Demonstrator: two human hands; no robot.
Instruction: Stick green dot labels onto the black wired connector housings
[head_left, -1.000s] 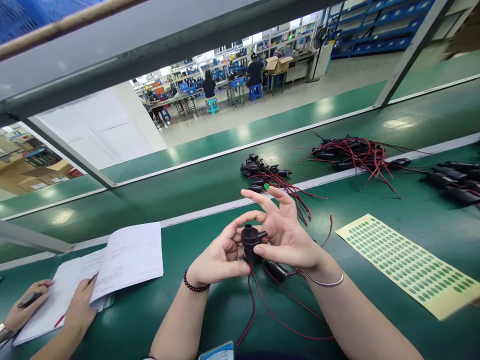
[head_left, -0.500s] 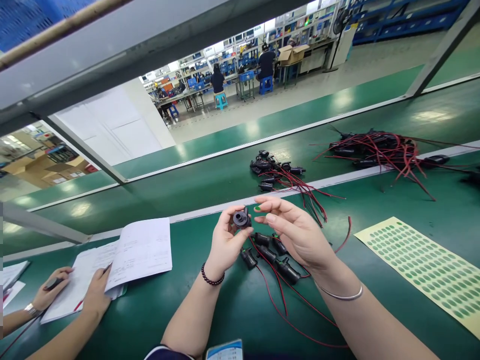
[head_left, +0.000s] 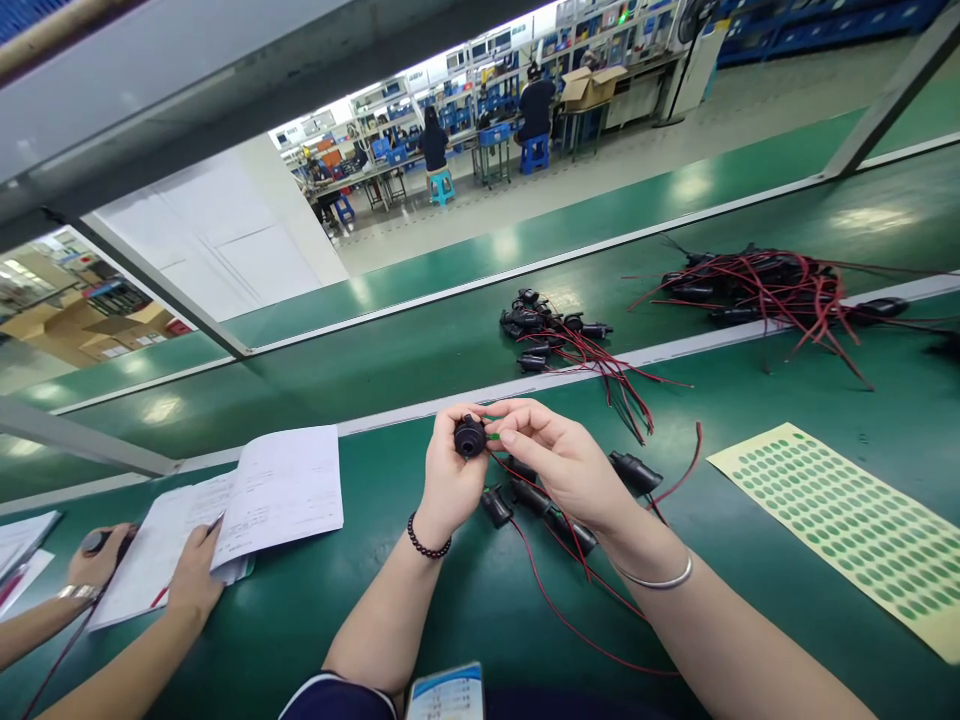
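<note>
Pinching a black pump (head_left: pixel 469 437) above the green table (head_left: pixel 300 620), the left hand (head_left: pixel 448 482) curls its fingers round it. The right hand (head_left: pixel 562 462) nips a green sticker (head_left: pixel 493 436) against its side, near the sticker sheet (head_left: pixel 840 520).

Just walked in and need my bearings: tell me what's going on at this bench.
A person's left hand holds a small black part above the green table; the right hand pinches a green sticker right beside it. More black parts with red wires lie under the hands, a sticker sheet to the right. At left, a co-worker's hand rests on papers.
</note>
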